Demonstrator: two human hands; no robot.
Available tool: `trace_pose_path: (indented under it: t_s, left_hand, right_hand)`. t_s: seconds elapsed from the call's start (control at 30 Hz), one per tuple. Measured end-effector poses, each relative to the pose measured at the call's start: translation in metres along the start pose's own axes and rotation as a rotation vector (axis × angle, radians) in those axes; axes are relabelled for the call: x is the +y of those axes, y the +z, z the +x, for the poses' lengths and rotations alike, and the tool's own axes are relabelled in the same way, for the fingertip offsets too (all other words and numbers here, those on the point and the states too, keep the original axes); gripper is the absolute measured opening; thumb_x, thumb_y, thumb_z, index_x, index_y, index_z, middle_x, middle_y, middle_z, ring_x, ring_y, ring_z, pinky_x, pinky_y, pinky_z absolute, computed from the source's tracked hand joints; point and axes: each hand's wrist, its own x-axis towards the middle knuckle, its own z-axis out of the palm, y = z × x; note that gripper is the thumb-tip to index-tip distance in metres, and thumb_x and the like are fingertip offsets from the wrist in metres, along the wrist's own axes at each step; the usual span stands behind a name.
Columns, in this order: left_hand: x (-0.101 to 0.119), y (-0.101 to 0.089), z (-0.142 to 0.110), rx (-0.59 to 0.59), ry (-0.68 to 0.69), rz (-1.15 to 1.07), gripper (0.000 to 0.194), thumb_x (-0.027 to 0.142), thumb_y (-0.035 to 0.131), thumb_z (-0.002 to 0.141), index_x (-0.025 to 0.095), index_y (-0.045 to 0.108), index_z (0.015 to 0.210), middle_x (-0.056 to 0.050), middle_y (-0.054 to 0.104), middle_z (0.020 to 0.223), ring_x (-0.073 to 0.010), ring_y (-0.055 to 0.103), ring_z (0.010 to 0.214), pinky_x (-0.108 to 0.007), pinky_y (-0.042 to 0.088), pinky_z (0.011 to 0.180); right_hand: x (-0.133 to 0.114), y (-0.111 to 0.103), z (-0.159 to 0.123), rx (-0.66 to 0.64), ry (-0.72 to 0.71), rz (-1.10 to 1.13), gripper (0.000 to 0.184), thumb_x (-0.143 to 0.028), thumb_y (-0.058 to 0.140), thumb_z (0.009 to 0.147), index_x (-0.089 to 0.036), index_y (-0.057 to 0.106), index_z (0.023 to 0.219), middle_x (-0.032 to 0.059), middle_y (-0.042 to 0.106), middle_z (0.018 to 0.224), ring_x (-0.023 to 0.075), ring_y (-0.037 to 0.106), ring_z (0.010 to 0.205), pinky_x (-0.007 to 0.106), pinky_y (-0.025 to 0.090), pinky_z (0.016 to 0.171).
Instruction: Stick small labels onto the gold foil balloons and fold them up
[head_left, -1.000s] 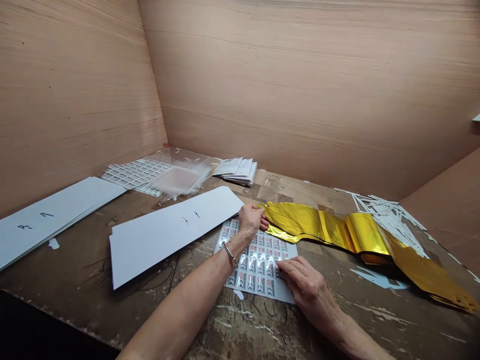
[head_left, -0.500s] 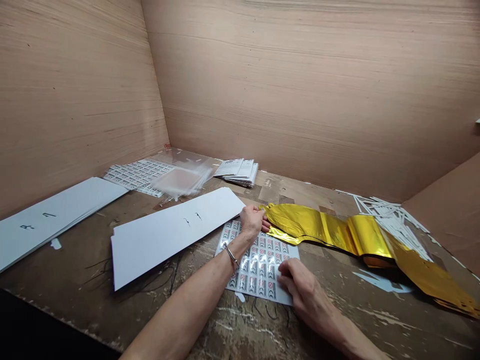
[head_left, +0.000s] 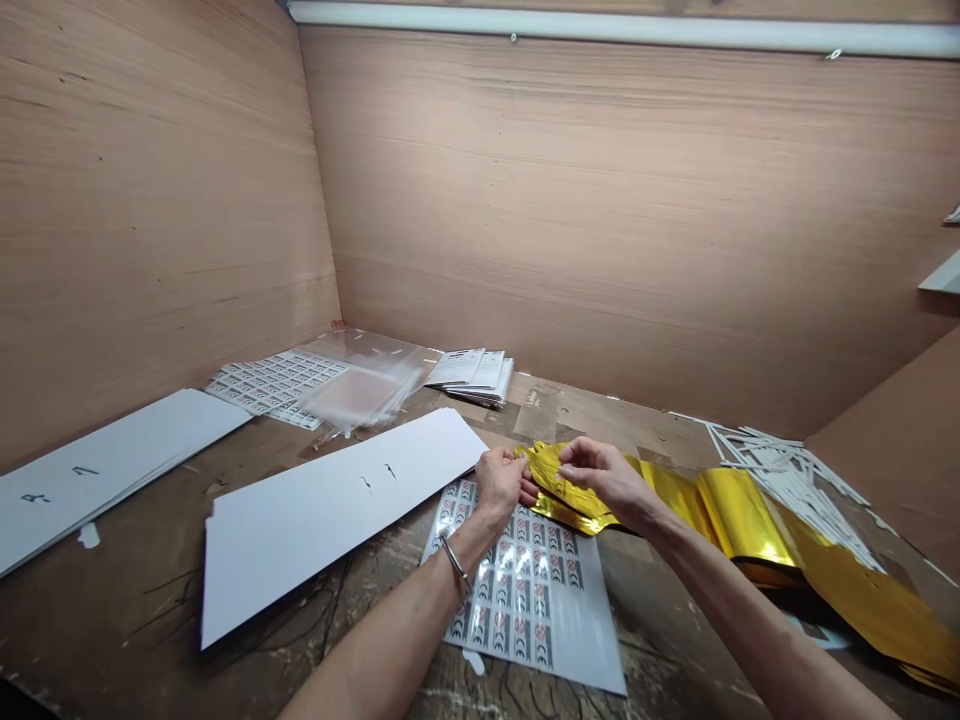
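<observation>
1. Wooden walls (head_left: 600, 200) stand behind and to the left of a scarred brown counter (head_left: 660, 625).
2. A long, folded gold foil strip (head_left: 742, 520) runs from the hands toward the lower right.
3. A long white board (head_left: 337, 520) lies just left of the hands, and a stack of white boards (head_left: 97, 475) lies farther left.
4. A sticker sheet (head_left: 525, 610) lies under the left wrist, beside the board and partly below the foil.
5. The right hand (head_left: 604, 475) is nearly closed, its thumb and fingers seemingly pinching the foil's near end.
6. The left hand (head_left: 501, 482) sits curled at the foil's end, above the sheet; whether it grips, I cannot tell.
7. A light fingertip pinch suits this foil, which looks easy to crease.
8. Clear plastic bags (head_left: 360, 385), more sticker sheets (head_left: 270, 385) and a pile of printed papers (head_left: 472, 375) lie at the back.
9. The stickers show red circles and dark marks, but no brand or wording is readable; the boards carry small, unclear dark marks.
</observation>
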Motion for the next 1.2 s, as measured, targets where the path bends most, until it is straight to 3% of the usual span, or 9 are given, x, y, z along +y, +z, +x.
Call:
trace_pose_path:
  t_s: [0.17, 0.47, 0.87, 1.2]
  left_hand:
    - [0.001, 0.000, 0.000, -0.010, -0.005, 0.008, 0.012, 0.013, 0.048, 0.072, 0.015, 0.039, 0.064, 0.001, 0.053, 0.045, -0.0161, 0.052, 0.031, -0.023, 0.040, 0.026]
    - [0.000, 0.000, 0.002, -0.016, -0.020, -0.003, 0.013, 0.011, 0.047, 0.073, 0.015, 0.037, 0.065, 0.002, 0.052, 0.046, -0.0154, 0.051, 0.029, -0.022, 0.038, 0.024]
    - [0.000, 0.001, 0.003, 0.000, -0.036, 0.001, 0.013, 0.009, 0.049, 0.070, 0.015, 0.038, 0.065, 0.002, 0.052, 0.044, -0.0140, 0.051, 0.029, -0.021, 0.039, 0.026]
    - [-0.005, 0.001, 0.005, 0.006, 0.002, 0.026, 0.012, 0.004, 0.043, 0.064, 0.015, 0.040, 0.062, 0.003, 0.051, 0.041, -0.0158, 0.050, 0.027, -0.022, 0.037, 0.023]
  right_hand:
    - [0.014, 0.004, 0.030, 0.055, 0.010, -0.049, 0.023, -0.030, 0.062, 0.051, -0.016, 0.049, 0.064, -0.0037, 0.049, 0.060, 0.0087, 0.043, 0.056, 0.023, 0.034, 0.056]
    - [0.040, 0.007, 0.053, 0.066, -0.008, -0.115, 0.017, -0.026, 0.057, 0.052, -0.016, 0.048, 0.064, -0.0037, 0.050, 0.055, 0.0095, 0.043, 0.053, 0.022, 0.034, 0.052]
    - [0.051, 0.011, 0.058, 0.161, -0.047, -0.326, 0.011, -0.024, 0.050, 0.060, -0.016, 0.049, 0.067, -0.0011, 0.054, 0.061, 0.0113, 0.047, 0.057, 0.022, 0.034, 0.053]
    - [0.044, 0.023, 0.050, 0.230, -0.126, -0.723, 0.008, -0.012, 0.042, 0.067, -0.017, 0.048, 0.066, 0.0007, 0.052, 0.061, 0.0118, 0.044, 0.058, 0.022, 0.027, 0.053]
